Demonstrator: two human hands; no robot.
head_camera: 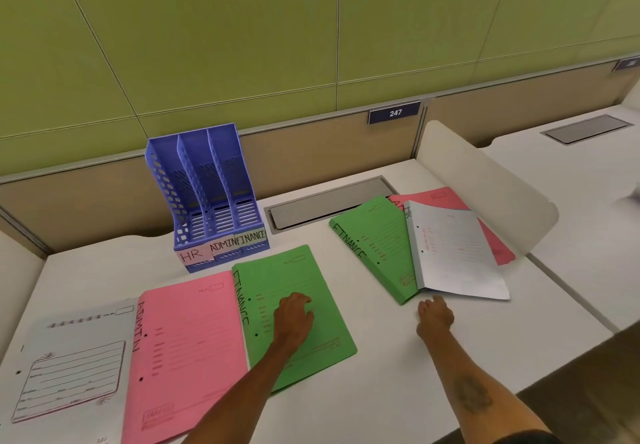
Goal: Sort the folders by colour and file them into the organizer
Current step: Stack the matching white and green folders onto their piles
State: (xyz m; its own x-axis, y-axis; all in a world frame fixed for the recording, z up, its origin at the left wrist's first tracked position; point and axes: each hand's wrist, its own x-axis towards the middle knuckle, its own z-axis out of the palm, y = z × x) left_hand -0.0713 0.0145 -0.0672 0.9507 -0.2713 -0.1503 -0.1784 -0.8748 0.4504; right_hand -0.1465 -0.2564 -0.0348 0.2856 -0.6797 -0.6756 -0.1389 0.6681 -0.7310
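A blue three-slot organizer [207, 197] labelled HR, ADMIN and FINANCE stands empty at the back left of the desk. In front of it lie a white folder [69, 364], a pink ADMIN folder [187, 346] and a green FINANCE folder [311, 346] side by side. My left hand [294, 312] rests flat on the green one, fingers bent. To the right a fanned pile holds a green FINANCE folder [377, 246], a white folder [453, 253] on top and a pink folder [491, 232] beneath. My right hand [434, 315] reaches at the pile's near edge, holding nothing.
A grey cable hatch [325, 206] is set into the desk behind the folders. A white curved divider [485, 183] rises right of the pile, with another desk beyond it. A partition with a "247" plate [394, 113] backs the desk.
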